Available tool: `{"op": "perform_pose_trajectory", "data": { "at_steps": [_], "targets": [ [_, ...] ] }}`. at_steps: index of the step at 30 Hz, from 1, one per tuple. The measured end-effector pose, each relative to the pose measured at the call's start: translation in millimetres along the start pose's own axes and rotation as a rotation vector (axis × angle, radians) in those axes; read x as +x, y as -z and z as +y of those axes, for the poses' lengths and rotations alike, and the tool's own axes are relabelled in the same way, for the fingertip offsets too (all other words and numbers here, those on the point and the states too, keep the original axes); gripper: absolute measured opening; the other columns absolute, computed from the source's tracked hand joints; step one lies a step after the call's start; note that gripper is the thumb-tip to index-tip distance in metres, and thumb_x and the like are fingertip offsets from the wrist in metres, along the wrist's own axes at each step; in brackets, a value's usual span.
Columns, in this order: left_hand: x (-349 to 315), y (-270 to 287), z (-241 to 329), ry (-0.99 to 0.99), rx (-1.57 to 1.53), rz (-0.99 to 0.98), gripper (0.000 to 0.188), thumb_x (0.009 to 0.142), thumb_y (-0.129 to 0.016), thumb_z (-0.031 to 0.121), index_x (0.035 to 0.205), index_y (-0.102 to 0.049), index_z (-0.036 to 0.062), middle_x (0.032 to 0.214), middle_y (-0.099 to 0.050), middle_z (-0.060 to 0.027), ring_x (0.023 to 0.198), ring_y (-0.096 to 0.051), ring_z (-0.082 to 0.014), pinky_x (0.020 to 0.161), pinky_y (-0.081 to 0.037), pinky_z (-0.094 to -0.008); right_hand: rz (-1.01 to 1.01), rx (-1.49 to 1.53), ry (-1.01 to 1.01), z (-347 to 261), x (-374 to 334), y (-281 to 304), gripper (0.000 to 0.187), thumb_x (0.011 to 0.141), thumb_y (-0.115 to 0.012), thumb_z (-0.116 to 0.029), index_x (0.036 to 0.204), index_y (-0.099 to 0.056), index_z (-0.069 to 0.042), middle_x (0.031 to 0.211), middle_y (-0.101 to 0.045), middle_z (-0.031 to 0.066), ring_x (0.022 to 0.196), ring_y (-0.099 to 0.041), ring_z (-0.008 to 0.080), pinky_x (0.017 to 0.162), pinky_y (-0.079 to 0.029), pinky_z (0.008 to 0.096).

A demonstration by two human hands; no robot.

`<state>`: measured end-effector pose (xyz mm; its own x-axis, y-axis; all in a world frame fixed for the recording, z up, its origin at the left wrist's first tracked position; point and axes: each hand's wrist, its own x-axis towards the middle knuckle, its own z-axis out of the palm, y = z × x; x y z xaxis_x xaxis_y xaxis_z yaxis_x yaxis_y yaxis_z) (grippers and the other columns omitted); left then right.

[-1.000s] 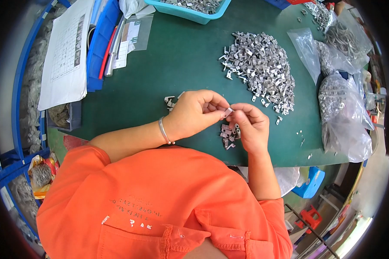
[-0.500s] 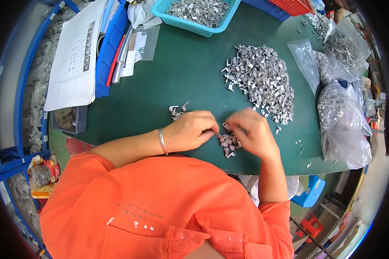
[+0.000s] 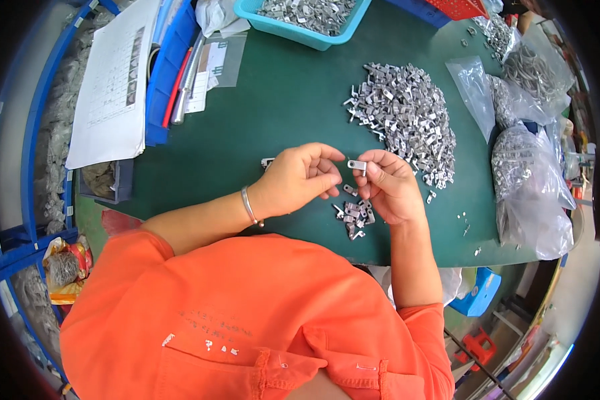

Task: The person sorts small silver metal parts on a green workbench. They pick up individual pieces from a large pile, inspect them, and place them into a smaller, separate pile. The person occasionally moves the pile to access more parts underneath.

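Observation:
Between the thumb and fingers of my right hand [image 3: 395,192] is a small metal bracket [image 3: 357,165] with a hole in its flat end. My left hand [image 3: 293,177] is just to its left, thumb and index finger apart, with nothing visible between them. Below my right hand a small heap of metal brackets [image 3: 357,215] lies on the green table [image 3: 267,100]. A large pile of the same brackets [image 3: 407,113] spreads beyond my right hand. Behind my left hand one more bracket [image 3: 267,162] peeks out; anything else there is hidden.
At the back stands a turquoise basket [image 3: 323,41] of metal parts. Clear plastic bags of parts [image 3: 523,193] line the right side. On the left are a blue file holder [image 3: 161,100], paper sheets [image 3: 110,100] and a grey bin [image 3: 121,183].
My right hand has moved up from the small heap and now holds a bracket up. My left hand has risen slightly away from the heap, and its thumb and index finger have spread.

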<state>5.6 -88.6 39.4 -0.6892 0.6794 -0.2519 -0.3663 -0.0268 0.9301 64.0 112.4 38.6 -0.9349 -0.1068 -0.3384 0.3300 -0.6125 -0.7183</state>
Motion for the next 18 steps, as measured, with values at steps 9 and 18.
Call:
{"op": "perform_pose_trajectory", "data": {
  "at_steps": [9,18],
  "targets": [
    [1.7,-3.9,-0.9,-0.106,0.045,-0.154,0.009,0.089,-0.061,0.005,0.093,-0.064,-0.0016,0.090,-0.065,-0.0073,0.077,-0.065,-0.0146,0.067,-0.054,-0.0257,-0.098,-0.566,0.329,4.3,-23.0,-3.0,0.012,0.082,-0.060,0.009,0.089,-0.065,0.002,0.096,-0.065,0.0104,0.085,-0.061,0.0174,0.071,-0.052,0.0277],
    [-0.6,-1.5,-18.6,-0.531,0.765,-0.292,0.009,0.077,-0.066,-0.001,0.084,-0.062,0.0001,0.091,-0.063,-0.0110,0.085,-0.063,-0.0282,0.076,-0.052,-0.0343,0.247,-1.649,0.907,0.1,-2.4,0.7,0.012,0.075,-0.060,0.005,0.084,-0.064,-0.003,0.085,-0.062,0.0097,0.077,-0.057,0.0308,0.067,-0.045,0.0394]
  ]
}}
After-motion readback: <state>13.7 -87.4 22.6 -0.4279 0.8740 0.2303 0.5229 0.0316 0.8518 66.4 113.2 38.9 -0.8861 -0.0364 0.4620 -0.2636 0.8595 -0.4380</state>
